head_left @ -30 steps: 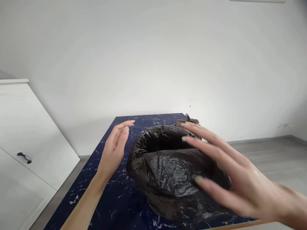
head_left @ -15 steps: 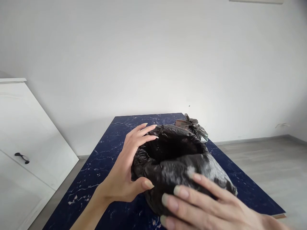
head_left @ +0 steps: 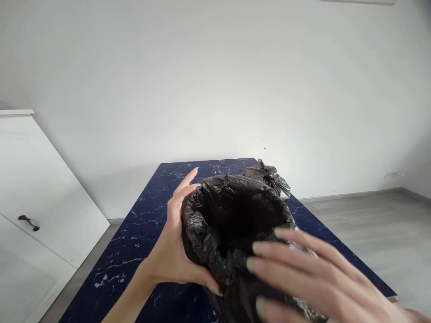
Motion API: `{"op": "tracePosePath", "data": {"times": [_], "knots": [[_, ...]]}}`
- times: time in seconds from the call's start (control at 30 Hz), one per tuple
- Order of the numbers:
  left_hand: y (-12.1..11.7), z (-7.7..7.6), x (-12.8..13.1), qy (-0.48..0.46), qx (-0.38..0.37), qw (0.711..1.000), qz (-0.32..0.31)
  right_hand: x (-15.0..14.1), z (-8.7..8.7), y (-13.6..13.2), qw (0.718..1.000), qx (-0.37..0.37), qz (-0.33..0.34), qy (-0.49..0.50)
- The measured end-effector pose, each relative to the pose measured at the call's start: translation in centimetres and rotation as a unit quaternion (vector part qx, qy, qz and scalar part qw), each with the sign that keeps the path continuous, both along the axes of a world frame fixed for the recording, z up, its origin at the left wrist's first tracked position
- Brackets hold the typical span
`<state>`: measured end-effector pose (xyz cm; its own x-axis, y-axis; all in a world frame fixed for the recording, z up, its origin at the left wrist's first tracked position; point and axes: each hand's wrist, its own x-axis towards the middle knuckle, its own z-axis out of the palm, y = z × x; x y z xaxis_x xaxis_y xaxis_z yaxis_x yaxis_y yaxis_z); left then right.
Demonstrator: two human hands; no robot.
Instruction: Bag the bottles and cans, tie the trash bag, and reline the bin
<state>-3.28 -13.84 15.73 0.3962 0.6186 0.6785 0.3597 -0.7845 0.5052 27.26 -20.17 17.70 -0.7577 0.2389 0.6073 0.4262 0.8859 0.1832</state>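
A black trash bag (head_left: 215,251) stands on the blue marbled table with its mouth open in a round shape, tipped towards me. Its folded, crinkled rim suggests a container underneath, but none of that shows. The inside is dark. My left hand (head_left: 175,246) curves around the bag's left side, thumb at the front and fingers along the rim. At the near right, my right hand (head_left: 313,273) is spread over the bag with fingers apart, smeared by motion. Whether its fingertips press on the plastic I cannot tell.
Behind the bag, a knotted dark plastic bag (head_left: 269,177) lies on the table (head_left: 144,220). A white cabinet (head_left: 40,188) with a black handle stands to the left. The pale wall (head_left: 215,89) rises behind the table, and grey floor (head_left: 357,220) shows on the right.
The bag's mouth has turned more towards me and looks wider. My left hand has closed in on its side, the thumb now against the front. My right hand has shifted right and up.
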Motion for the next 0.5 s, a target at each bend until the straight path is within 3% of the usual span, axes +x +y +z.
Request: {"op": "tracePosePath", "data": {"times": [0.13,0.27,0.37,0.5], "knots": [[0.8,-1.8,-0.4,-0.002,-0.018,1.0,0.003,-0.2,0.7,1.8,0.997,-0.048,-0.035,0.053],[1.4,-3.6,-0.8,-0.016,-0.109,0.994,-0.02,0.6,0.3,3.2,0.989,-0.132,-0.015,0.06],[1.9,-5.1,-1.2,-0.01,-0.175,0.984,-0.035,1.9,0.4,3.4,0.99,-0.124,-0.02,0.057],[2.4,-6.7,-2.1,-0.048,-0.168,0.985,-0.004,3.7,1.0,3.1,0.989,-0.114,-0.069,0.058]]}}
